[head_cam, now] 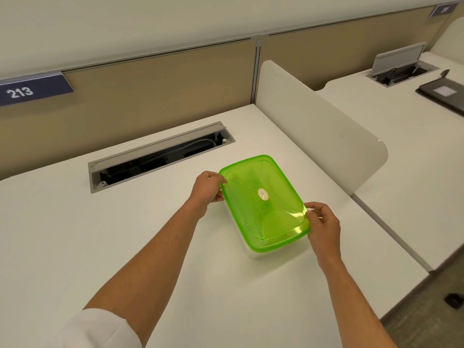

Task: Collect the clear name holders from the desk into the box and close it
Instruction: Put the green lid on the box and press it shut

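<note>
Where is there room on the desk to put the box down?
Bare desk lies left of the box, below the cable slot, and toward the front edge. It is tighter on the right, by the divider.

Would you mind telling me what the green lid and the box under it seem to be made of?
The green lid looks like glossy translucent plastic: light passes through it and moulded ridges show on top. The box beneath seems clear or frosted plastic, since the desk shows faintly through its wall, though little of it is visible.
</note>
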